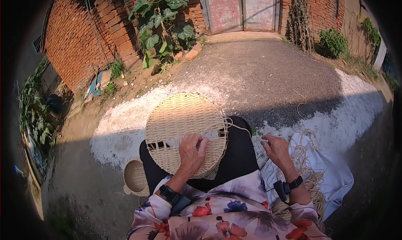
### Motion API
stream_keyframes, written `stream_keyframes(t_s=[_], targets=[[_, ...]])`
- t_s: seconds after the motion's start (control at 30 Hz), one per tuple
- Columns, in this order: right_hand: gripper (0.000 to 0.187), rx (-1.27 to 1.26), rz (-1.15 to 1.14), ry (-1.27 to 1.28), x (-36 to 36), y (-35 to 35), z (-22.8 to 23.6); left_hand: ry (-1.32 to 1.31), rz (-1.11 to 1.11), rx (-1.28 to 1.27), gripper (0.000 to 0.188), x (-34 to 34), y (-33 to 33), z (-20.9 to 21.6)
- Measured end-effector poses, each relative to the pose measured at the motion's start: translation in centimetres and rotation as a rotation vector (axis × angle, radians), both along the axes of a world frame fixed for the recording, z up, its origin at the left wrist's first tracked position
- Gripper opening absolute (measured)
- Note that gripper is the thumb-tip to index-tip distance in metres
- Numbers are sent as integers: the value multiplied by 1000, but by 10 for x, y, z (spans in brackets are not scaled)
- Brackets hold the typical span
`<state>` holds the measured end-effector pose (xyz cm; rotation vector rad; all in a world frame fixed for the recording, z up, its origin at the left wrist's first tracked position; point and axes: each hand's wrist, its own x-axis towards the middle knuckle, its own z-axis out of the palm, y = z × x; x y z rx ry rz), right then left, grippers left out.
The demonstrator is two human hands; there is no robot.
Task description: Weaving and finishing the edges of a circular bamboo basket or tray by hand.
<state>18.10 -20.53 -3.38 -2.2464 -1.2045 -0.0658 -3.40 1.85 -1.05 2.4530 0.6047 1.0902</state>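
On the woven disc (pixel 184 116), the left hand (pixel 191 155) curls, hold hidden; the right hand's grip (pixel 277 150) is unclear.

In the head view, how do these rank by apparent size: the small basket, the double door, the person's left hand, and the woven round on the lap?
1. Woven round
2. Double door, cut by the top edge
3. Small basket and left hand: too alike to rank

Rope coil (pixel 317 190) partly behind right forearm (pixel 299 194)
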Motion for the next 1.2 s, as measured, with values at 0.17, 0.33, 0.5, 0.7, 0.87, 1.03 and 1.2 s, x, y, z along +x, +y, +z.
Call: stream_keyframes(t_s=[0.17, 0.33, 0.5, 0.7, 0.87, 1.03, 1.2], targets=[[53, 140, 384, -107, -66, 63, 28, -16, -35, -34, 10, 6, 8, 7], [60, 69, 350, -204, -88, 81, 25, -40, -116, 95, 11, 32, 22, 20], [61, -94, 319, -143, -90, 90, 29, 53, -197, 32, 15, 28, 12, 22], [47, -49, 433, -8, -63, 98, 31, 361, -149, 143, 58, 8, -6, 28], [42, -44, 499, -8, -50, 102, 23, 328, -198, 25, 60, 23, -1, 17], [26, 457, 53, 101, -68, 89, 19, 170, -156, -118, 52, 21, 2, 11], [21, 412, 92, -148, -45, 80, 10, 40, -146, -113, 48, 12, -9, 13]])
